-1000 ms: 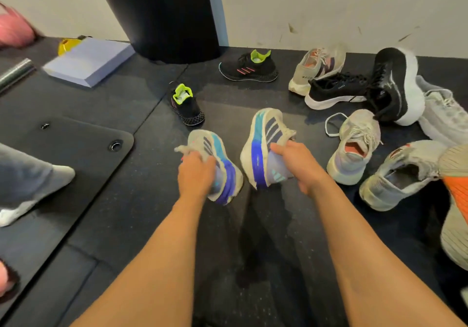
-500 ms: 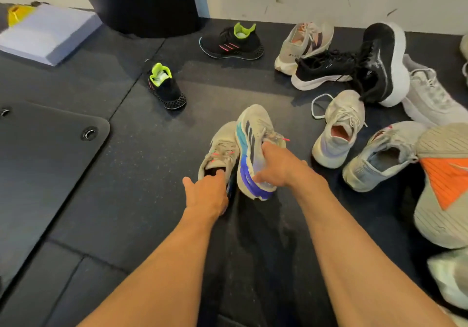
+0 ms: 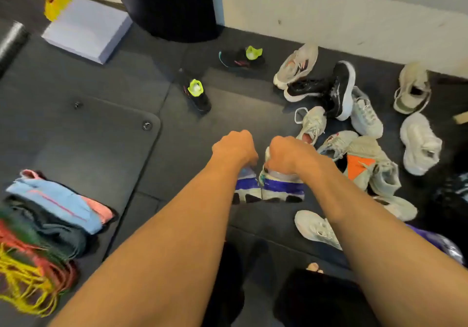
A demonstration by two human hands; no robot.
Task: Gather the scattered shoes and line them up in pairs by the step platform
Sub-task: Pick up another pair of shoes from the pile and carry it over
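Head view, looking down at the floor [image 3: 192, 129]. My read: left hand [image 3: 234, 148] and right hand [image 3: 288, 152] are side by side, each gripping one shoe of a blue-soled pair from above. The fingers are curled tight round the shoes, and their tips are hidden under the knuckles. The left shoe [image 3: 247, 187] and right shoe [image 3: 282, 187] touch each other, blue soles facing me. I cannot tell whether they rest on the floor. A pile of pale and black shoes [image 3: 340, 88] lies to the right by the wall, with an orange-soled shoe [image 3: 359, 167] just beside the right hand. Two black shoes with yellow-green lining [image 3: 196, 96] lie apart, farther back. A pale block [image 3: 86, 28] sits far left, well apart from the held pair. Folded clothes [image 3: 58, 200] lie on a mat [image 3: 76, 136] at left.
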